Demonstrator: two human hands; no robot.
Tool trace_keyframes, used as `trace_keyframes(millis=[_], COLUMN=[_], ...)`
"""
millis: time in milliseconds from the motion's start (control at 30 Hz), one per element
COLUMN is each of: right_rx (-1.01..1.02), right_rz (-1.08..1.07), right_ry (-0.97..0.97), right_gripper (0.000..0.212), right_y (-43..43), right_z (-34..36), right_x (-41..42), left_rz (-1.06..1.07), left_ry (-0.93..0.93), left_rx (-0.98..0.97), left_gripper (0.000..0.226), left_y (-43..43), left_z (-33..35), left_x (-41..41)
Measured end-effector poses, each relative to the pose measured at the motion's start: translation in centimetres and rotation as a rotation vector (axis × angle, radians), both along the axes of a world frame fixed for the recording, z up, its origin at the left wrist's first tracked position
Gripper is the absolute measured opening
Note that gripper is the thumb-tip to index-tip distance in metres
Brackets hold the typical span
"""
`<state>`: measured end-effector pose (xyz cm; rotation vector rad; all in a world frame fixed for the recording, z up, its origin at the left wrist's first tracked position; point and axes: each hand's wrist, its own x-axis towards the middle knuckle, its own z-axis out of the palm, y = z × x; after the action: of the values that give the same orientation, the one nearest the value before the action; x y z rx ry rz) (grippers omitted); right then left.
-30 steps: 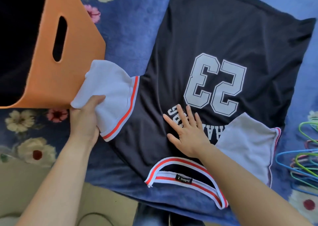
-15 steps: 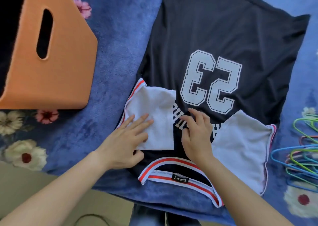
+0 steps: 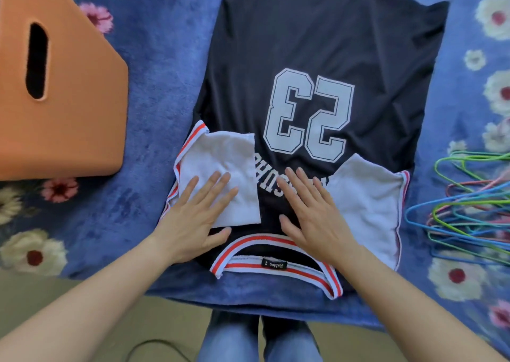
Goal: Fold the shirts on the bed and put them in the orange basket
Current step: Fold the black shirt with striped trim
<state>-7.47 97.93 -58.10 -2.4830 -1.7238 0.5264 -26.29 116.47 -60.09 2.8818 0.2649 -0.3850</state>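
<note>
Both hands lie flat, fingers straight, gripping nothing. The left hand [image 3: 193,221] presses a white sleeve [image 3: 220,154] folded inward, and the right hand [image 3: 314,218] rests on the lettering of a navy "53" shirt [image 3: 303,44] spread on the bed's floral blanket [image 3: 165,58]. The orange basket [image 3: 69,113] stands apart at left. Coloured hangers [image 3: 463,204] lie at right.

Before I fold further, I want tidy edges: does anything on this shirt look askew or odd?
One small thing: the striped cuff of the sleeve under the left hand is buckled at its far corner, while the other sleeve lies flatter. No tear or stain shows on the shirt.
</note>
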Motion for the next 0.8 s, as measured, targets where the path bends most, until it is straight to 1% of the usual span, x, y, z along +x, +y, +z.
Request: trace_keyframes(millis=[100,167,233,267,300,367,433,467,533,567,633,667,700,733,800], right_rx=[-0.071,-0.16,-0.247,-0.281,-0.31,-0.327,-0.287,-0.267,-0.242,-0.216,-0.178,-0.204,-0.255,-0.298,-0.355], right_rz=[0.003,0.067,0.13,0.159,0.168,0.132,0.057,0.028,-0.025,-0.075,-0.262,-0.376,-0.471,-0.526,-0.552], right_ry=[-0.018,-0.012,-0.008,-0.016,-0.03,-0.066,-0.095,-0.099,-0.067,-0.017,0.179,0.295,0.382,0.429,0.508], right_gripper=[0.073,0.082,0.09,0.091,0.09,0.087,0.084,0.08,0.07,0.066,0.062,0.06,0.058,0.056,0.05], right_y=[-7.1,-11.3,-14.2,-15.0,-15.8,-16.3,-15.7,-15.2,-13.7,-12.9,-11.1,-10.5,-9.8,-9.1,-8.2], right_z=[1.5,2.2,2.6,2.4,2.0,0.8,-0.2,-0.7,-0.8,-0.6,0.7,1.5,2.1,2.7,3.8], right_x=[1.5,1.9,1.8,1.6,1.3,1.1,1.3,1.4,1.7,1.9,2.7,3.4,4.1,5.0,6.9], left_rz=[-0.14,-0.183,-0.221,-0.24,-0.261,-0.27,-0.244,-0.226,-0.187,-0.177,-0.156,-0.119,-0.048,-0.023,-0.022], left_ry=[0.021,0.054,0.114,0.133,0.117,0.079,0.038,0.077,0.249,0.301,0.332,0.366,0.402,0.514,0.708], left_rx=[-0.077,-0.099,-0.064,-0.011,0.049,0.147,0.22,0.24,0.212,0.182,0.107,0.047,-0.007,-0.036,-0.08], left_gripper=[0.086,0.092,0.099,0.101,0.099,0.085,0.064,0.057,0.053,0.049,0.046,0.043,0.036,0.03,0.02], left_y=[-1.0,-1.2,-1.4,-1.4,-1.5,-1.8,-2.2,-2.5,-2.8,-3.0,-2.8,-2.4,-1.7,-1.2,-0.1], left_z=[1.5,2.0,2.1,1.9,1.4,0.4,-0.6,-0.9,-0.5,0.0,1.9,3.1,3.9,4.5,5.7], left_x=[-2.3,-3.7,-4.3,-4.4,-4.4,-4.2,-3.4,-2.7,-1.1,-0.1,2.1,3.2,4.2,5.2,7.0])
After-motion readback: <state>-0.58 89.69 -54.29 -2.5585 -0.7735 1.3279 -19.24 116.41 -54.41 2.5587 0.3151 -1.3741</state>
